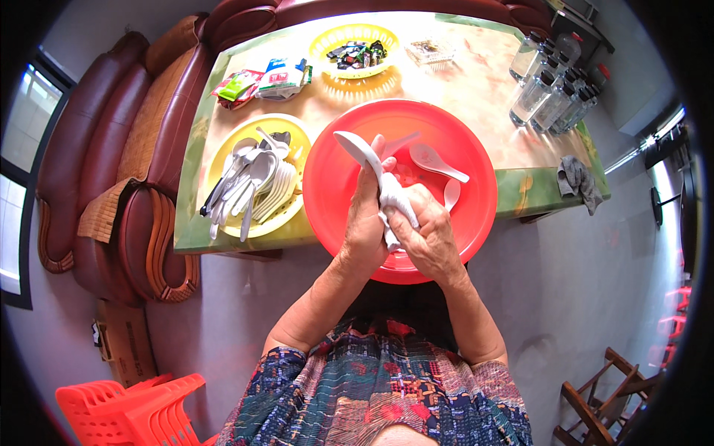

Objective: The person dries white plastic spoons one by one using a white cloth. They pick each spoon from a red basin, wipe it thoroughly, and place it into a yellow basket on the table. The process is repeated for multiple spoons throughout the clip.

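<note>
Over the red basin (324, 175) I hold a white spoon (361, 151), its bowl tipped up and to the left. My left hand (364, 227) grips the spoon from the left side. Wrapped round its lower part is a white cloth (397, 202), which my right hand (428, 232) squeezes with closed fingers. Cloth and fingers hide the spoon's lower end. Inside the basin lie loose white spoons, one (439, 162) behind my right hand. Left of the basin, a yellow basket (217, 160) holds metal and white spoons (260, 171) in a pile.
Toward the table's far side are a yellow basket (321, 46) of small wrapped packets, colourful packages (281, 80) and a clear box (430, 50). Several clear bottles (532, 98) stand at right, near a grey cloth (579, 183) on the edge. Red plastic chairs (141, 409) stand lower left.
</note>
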`<action>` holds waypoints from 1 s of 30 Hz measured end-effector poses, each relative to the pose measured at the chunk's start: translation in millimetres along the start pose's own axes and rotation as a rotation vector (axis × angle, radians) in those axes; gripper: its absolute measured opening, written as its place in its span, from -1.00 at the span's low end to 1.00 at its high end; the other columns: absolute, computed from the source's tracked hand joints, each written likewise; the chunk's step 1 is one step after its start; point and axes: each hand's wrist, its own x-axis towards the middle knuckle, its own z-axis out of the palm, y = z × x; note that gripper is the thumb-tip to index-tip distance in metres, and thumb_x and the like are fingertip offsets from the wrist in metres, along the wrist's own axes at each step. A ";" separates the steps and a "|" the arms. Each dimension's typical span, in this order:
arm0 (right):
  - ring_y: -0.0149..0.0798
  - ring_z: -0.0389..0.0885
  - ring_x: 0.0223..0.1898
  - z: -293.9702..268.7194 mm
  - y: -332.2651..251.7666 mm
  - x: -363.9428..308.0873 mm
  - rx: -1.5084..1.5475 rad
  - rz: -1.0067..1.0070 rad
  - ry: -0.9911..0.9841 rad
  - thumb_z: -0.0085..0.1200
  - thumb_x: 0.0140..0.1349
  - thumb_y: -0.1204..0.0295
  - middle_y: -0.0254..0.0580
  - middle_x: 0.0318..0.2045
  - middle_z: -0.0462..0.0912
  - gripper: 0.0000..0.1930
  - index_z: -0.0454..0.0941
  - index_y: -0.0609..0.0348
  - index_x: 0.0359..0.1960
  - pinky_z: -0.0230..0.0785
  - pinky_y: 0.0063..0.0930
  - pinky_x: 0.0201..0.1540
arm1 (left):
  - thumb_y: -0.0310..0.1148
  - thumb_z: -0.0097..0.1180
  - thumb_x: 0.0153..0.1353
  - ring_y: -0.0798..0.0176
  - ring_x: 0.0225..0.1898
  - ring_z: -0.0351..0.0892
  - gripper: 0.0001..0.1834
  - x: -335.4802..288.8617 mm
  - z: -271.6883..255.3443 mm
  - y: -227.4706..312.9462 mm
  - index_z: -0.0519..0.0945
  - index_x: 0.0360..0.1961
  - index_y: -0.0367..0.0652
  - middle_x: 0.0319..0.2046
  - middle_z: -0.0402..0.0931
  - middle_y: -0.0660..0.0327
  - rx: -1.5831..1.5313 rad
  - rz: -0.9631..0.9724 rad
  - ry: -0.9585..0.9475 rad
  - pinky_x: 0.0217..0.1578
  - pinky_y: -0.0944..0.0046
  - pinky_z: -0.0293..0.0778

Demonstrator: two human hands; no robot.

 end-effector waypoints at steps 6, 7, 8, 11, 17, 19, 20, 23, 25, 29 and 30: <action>0.01 0.51 -0.26 -16.5 -10.1 -13.3 -0.166 0.000 -0.307 0.05 0.08 0.49 0.03 -0.34 0.49 -0.76 0.51 0.27 -0.19 0.37 -0.24 -0.20 | 0.12 -0.13 0.30 0.34 -0.07 0.37 -0.35 0.8 -4.0 15.0 0.20 0.30 0.02 -0.02 0.43 0.14 0.092 -0.086 0.051 0.00 0.30 0.32; 0.00 0.51 -0.26 -18.0 -9.9 -14.8 -0.175 0.009 -0.380 0.05 0.08 0.49 0.02 -0.34 0.50 -0.76 0.51 0.26 -0.19 0.38 -0.25 -0.19 | 0.09 -0.08 0.29 0.38 -0.17 0.42 -0.39 -0.6 -9.7 20.9 0.29 0.25 -0.01 -0.16 0.49 0.24 0.106 -0.064 0.097 -0.17 0.33 0.40; -0.01 0.51 -0.26 -19.6 -9.1 -17.3 -0.137 0.004 -0.367 0.06 0.07 0.50 0.01 -0.34 0.51 -0.76 0.52 0.25 -0.19 0.38 -0.26 -0.20 | 0.04 -0.05 0.29 0.41 -0.27 0.43 -0.47 2.5 -24.5 21.4 0.38 0.15 -0.04 -0.25 0.48 0.27 0.161 -0.003 0.127 -0.28 0.36 0.41; -0.07 0.54 -0.30 -22.5 -10.4 -17.2 -0.043 0.012 -0.257 0.07 0.06 0.53 -0.06 -0.34 0.54 -0.78 0.55 0.23 -0.21 0.38 -0.32 -0.21 | -0.13 0.07 0.28 0.49 -0.58 0.35 -0.73 4.6 -53.5 39.2 0.52 -0.31 -0.13 -0.55 0.39 0.34 0.270 0.231 0.327 -0.57 0.50 0.33; -0.15 0.56 -0.33 -23.0 -1.5 -21.7 -0.021 0.119 -0.216 0.07 0.06 0.57 -0.09 -0.36 0.54 -0.78 0.55 0.25 -0.21 0.39 -0.40 -0.25 | -0.39 -0.08 0.32 0.09 -0.18 0.50 -0.68 9.0 -135.1 90.3 0.43 0.04 -0.33 -0.21 0.50 0.08 1.143 0.712 0.561 -0.08 0.18 0.37; -0.17 0.56 -0.33 -21.5 3.5 -24.2 -0.003 0.124 -0.210 0.08 0.06 0.57 -0.09 -0.37 0.53 -0.77 0.55 0.27 -0.20 0.39 -0.41 -0.26 | -0.45 -0.06 0.27 -0.03 -0.13 0.50 -0.67 9.6 -151.9 99.7 0.40 0.05 -0.32 -0.14 0.49 -0.03 1.319 0.676 0.680 -0.08 0.11 0.38; -0.17 0.55 -0.33 -21.1 4.1 -24.5 0.004 0.135 -0.207 0.08 0.06 0.56 -0.09 -0.37 0.53 -0.77 0.54 0.27 -0.19 0.38 -0.41 -0.25 | -0.48 -0.06 0.25 -0.09 -0.11 0.50 -0.65 8.8 -155.4 102.8 0.38 0.06 -0.32 -0.11 0.48 -0.09 1.405 0.654 0.737 -0.07 0.08 0.38; -0.16 0.54 -0.34 -20.7 6.7 -25.7 0.021 0.141 -0.188 0.10 0.06 0.55 -0.08 -0.36 0.53 -0.75 0.54 0.29 -0.18 0.38 -0.41 -0.25 | -0.54 -0.06 0.20 -0.16 -0.06 0.47 -0.61 5.8 -150.9 110.5 0.31 0.08 -0.29 -0.11 0.48 -0.13 1.460 0.508 0.803 -0.06 0.01 0.37; -0.15 0.54 -0.34 -21.2 6.0 -25.5 -0.011 0.136 -0.200 0.10 0.05 0.54 -0.08 -0.36 0.52 -0.75 0.54 0.29 -0.18 0.38 -0.41 -0.24 | -0.54 -0.04 0.16 -0.17 -0.10 0.47 -0.63 7.6 -159.6 109.4 0.31 0.03 -0.23 -0.15 0.49 -0.12 1.585 0.463 0.817 -0.09 -0.02 0.36; -0.13 0.54 -0.33 -19.6 5.7 -24.6 -0.028 0.124 -0.200 0.10 0.05 0.54 -0.08 -0.36 0.52 -0.74 0.53 0.29 -0.17 0.38 -0.39 -0.24 | -0.49 0.02 0.12 -0.13 -0.15 0.46 -0.72 9.2 -167.8 107.3 0.40 -0.11 -0.21 -0.20 0.49 -0.07 1.754 0.451 0.777 -0.09 -0.02 0.35; -0.13 0.54 -0.33 -19.6 5.9 -24.1 -0.034 0.124 -0.201 0.10 0.05 0.54 -0.07 -0.37 0.52 -0.73 0.53 0.29 -0.17 0.38 -0.39 -0.24 | -0.48 0.04 0.12 -0.12 -0.14 0.45 -0.74 9.7 -172.3 107.7 0.42 -0.13 -0.21 -0.21 0.49 -0.06 1.791 0.465 0.751 -0.08 -0.01 0.35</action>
